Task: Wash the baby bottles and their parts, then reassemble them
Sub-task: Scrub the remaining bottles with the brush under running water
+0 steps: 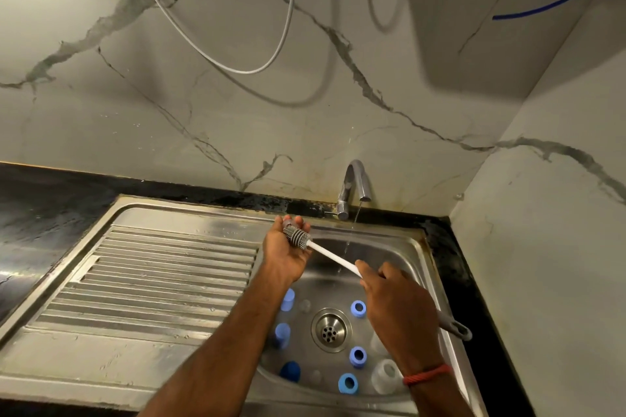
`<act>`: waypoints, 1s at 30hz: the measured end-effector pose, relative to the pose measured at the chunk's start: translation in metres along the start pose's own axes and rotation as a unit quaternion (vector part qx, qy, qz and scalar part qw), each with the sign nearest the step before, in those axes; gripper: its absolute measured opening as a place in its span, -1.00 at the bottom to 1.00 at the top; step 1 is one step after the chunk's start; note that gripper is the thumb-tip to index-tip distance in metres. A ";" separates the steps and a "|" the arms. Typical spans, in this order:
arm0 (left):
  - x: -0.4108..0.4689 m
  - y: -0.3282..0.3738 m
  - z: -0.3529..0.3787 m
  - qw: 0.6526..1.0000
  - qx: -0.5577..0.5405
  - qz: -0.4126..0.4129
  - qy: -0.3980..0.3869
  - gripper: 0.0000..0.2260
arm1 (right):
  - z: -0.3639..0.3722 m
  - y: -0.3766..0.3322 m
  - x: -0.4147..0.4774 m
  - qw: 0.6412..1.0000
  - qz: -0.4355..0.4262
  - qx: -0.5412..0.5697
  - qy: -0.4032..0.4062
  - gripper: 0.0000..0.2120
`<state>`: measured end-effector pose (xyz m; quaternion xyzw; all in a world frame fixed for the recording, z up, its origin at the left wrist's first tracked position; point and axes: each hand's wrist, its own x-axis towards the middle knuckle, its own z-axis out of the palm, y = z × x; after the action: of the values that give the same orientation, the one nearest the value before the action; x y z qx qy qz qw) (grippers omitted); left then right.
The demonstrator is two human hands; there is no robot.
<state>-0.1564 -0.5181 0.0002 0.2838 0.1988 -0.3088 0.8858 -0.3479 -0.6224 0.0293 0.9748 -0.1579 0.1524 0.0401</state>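
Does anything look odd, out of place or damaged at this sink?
The tap runs a thin stream into the sink, yet the bottle brush head is held aside of it, cupped in the left hand, the right hand gripping the handle. A white cable droops across the wall above.

Bottle brush [333, 258] is grey bristles on a white handle, caps [358, 309] are light blue plus one dark blue, wall [237, 112] is whitish marble with grey veins, countertop [50, 200] black.
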 end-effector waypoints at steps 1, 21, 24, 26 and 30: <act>0.000 0.001 0.001 1.000 -0.004 0.006 -0.003 -0.76 | -0.002 -0.001 0.000 1.000 0.003 -0.001 0.003 -0.60; -0.008 -0.003 -0.009 0.988 0.077 0.110 -0.080 -0.82 | -0.021 -0.018 0.014 0.980 -0.005 0.162 -0.118 -0.72; -0.011 -0.005 -0.009 0.987 0.076 0.091 -0.109 -0.77 | -0.026 -0.007 0.028 0.858 0.144 0.426 -0.247 -0.67; -0.012 -0.005 -0.009 0.988 0.066 0.077 -0.120 -0.77 | -0.027 0.001 0.031 0.818 0.177 0.473 -0.274 -0.69; -0.009 0.000 -0.002 0.993 0.098 0.052 -0.043 -0.83 | -0.013 0.001 0.028 0.988 0.019 0.137 -0.066 -0.83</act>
<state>-0.1631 -0.5131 0.0029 0.3657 0.1143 -0.2920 0.8763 -0.3268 -0.6295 0.0505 0.9759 -0.1561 0.1083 -0.1076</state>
